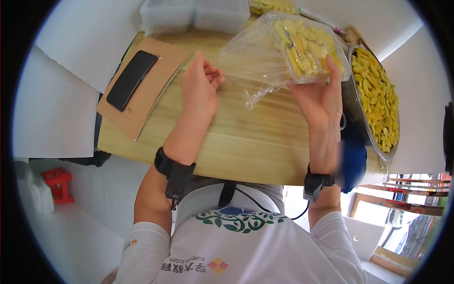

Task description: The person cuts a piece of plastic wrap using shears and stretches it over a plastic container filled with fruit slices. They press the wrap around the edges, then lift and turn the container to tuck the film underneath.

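My right hand (321, 94) holds a clear plastic bag (250, 52) from its near right side, thumb up along the edge and the fingers mostly hidden beneath. Inside the bag lies a clear tray of yellow sliced pieces (309, 45), tilted above the wooden table. The bag's loose, crumpled film spreads left towards my left hand (203, 83). That hand is raised over the table, fingers loosely bent and apart, close to the film's edge. I see nothing held in it.
A black phone (131, 80) lies on a cardboard sheet (158, 102) at left. Translucent plastic containers (194, 16) stand at the back. At right, a large metal basin (357, 106) holds many yellow pieces. Another bagged portion (272, 6) lies behind. A red stool (57, 184) stands on the floor.
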`<state>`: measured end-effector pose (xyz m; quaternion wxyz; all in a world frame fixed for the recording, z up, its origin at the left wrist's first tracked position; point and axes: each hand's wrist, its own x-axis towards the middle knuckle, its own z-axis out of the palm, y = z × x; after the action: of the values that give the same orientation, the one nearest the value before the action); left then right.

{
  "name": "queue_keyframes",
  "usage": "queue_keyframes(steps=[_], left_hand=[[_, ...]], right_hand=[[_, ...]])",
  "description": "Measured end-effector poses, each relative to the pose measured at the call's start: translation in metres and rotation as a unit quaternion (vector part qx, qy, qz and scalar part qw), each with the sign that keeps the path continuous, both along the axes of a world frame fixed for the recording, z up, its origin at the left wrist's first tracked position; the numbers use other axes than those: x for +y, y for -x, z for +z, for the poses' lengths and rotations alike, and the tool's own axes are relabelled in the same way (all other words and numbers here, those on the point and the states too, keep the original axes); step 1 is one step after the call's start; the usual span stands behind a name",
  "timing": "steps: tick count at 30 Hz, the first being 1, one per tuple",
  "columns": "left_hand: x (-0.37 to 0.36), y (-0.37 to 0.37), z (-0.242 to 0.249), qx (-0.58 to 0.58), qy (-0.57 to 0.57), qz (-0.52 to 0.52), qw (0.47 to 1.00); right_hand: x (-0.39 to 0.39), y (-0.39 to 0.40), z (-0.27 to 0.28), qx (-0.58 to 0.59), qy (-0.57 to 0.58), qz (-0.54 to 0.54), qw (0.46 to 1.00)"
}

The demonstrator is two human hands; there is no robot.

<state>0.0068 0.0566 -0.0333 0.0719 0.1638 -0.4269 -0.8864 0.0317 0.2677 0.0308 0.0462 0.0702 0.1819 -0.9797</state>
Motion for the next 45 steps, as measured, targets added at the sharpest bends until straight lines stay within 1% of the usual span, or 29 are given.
queue_keyframes(steps=[2, 3, 5, 6, 8, 9, 11, 12, 14, 15, 17, 18, 20, 21, 23, 24, 26, 27, 29, 30, 32, 33, 35, 37, 42, 44, 45], left_hand=[[-0.002, -0.011, 0.004, -0.037, -0.063, -0.037, 0.997], [-0.001, -0.018, 0.007, -0.036, -0.063, -0.039, 0.997], [0.000, -0.037, 0.015, -0.074, -0.124, -0.178, 0.973], [0.002, -0.045, 0.020, -0.075, -0.125, -0.177, 0.973], [0.010, -0.057, 0.029, -0.067, -0.148, -0.291, 0.943], [0.015, -0.058, 0.033, -0.067, -0.149, -0.289, 0.943], [0.021, -0.060, 0.038, 0.010, -0.122, -0.285, 0.951], [0.020, -0.057, 0.033, 0.010, -0.122, -0.285, 0.951], [0.012, -0.047, 0.019, 0.124, -0.090, -0.297, 0.943], [0.009, -0.047, 0.019, 0.124, -0.090, -0.298, 0.942], [0.001, -0.049, 0.018, 0.133, -0.023, -0.247, 0.960], [-0.004, -0.049, 0.020, 0.132, -0.024, -0.247, 0.960], [-0.013, -0.048, 0.026, 0.174, 0.032, -0.263, 0.948], [-0.016, -0.049, 0.029, 0.173, 0.031, -0.264, 0.948], [-0.020, -0.050, 0.035, 0.163, 0.095, -0.251, 0.950], [-0.023, -0.049, 0.037, 0.162, 0.095, -0.251, 0.949], [-0.030, -0.048, 0.040, 0.203, 0.159, -0.305, 0.917], [-0.033, -0.048, 0.042, 0.203, 0.159, -0.306, 0.917], [-0.037, -0.048, 0.046, 0.187, 0.229, -0.346, 0.890], [-0.039, -0.047, 0.047, 0.187, 0.229, -0.346, 0.890], [-0.042, -0.044, 0.047, 0.238, 0.325, -0.354, 0.844], [-0.045, -0.043, 0.049, 0.238, 0.324, -0.354, 0.844], [-0.050, -0.042, 0.052, 0.164, 0.335, -0.383, 0.845], [-0.051, -0.041, 0.049, 0.172, 0.336, -0.375, 0.847], [-0.058, -0.041, 0.049, 0.166, 0.357, -0.363, 0.844], [-0.058, -0.041, 0.050, 0.168, 0.313, -0.391, 0.849], [-0.058, -0.040, 0.049, 0.168, 0.313, -0.390, 0.850]], right_hand=[[0.001, 0.000, 0.003, 0.011, -0.014, -0.009, 1.000], [0.001, 0.001, 0.005, 0.020, -0.028, -0.017, 0.999], [0.001, 0.002, 0.006, 0.023, -0.030, -0.021, 0.999], [0.000, 0.002, 0.006, 0.026, -0.033, -0.023, 0.999], [-0.001, 0.002, 0.005, 0.029, -0.036, -0.016, 0.999], [-0.002, 0.002, 0.005, 0.034, -0.038, -0.010, 0.999], [-0.008, -0.001, 0.007, 0.020, -0.037, -0.011, 0.999], [-0.009, -0.001, 0.008, 0.007, -0.036, -0.015, 0.999], [-0.008, -0.002, 0.008, 0.008, -0.039, -0.012, 0.999], [-0.008, -0.002, 0.007, 0.009, -0.041, -0.008, 0.999], [-0.005, -0.002, 0.006, 0.016, -0.035, -0.004, 0.999], [-0.004, -0.002, 0.006, 0.023, -0.030, 0.002, 0.999], [-0.002, -0.002, 0.005, 0.020, -0.026, 0.005, 0.999], [-0.001, -0.002, 0.004, 0.018, -0.021, 0.007, 1.000], [-0.002, -0.002, 0.004, 0.016, -0.021, 0.003, 1.000], [-0.002, -0.002, 0.004, 0.014, -0.019, 0.000, 1.000], [-0.002, -0.002, 0.004, 0.012, -0.014, 0.001, 1.000], [-0.002, -0.002, 0.004, 0.011, -0.008, 0.003, 1.000], [-0.002, -0.003, 0.005, 0.012, -0.010, 0.006, 1.000], [-0.003, -0.003, 0.006, 0.015, -0.011, 0.009, 1.000], [-0.004, -0.004, 0.008, 0.019, -0.019, 0.009, 1.000], [-0.004, -0.004, 0.009, 0.023, -0.027, 0.010, 0.999], [-0.007, -0.005, 0.011, 0.016, -0.043, 0.000, 0.999], [-0.008, -0.005, 0.012, 0.009, -0.059, -0.008, 0.998], [-0.002, -0.002, 0.009, -0.001, -0.018, -0.005, 1.000], [-0.003, -0.003, 0.010, -0.003, -0.023, -0.005, 1.000], [-0.003, -0.003, 0.010, -0.005, -0.026, -0.005, 1.000]])
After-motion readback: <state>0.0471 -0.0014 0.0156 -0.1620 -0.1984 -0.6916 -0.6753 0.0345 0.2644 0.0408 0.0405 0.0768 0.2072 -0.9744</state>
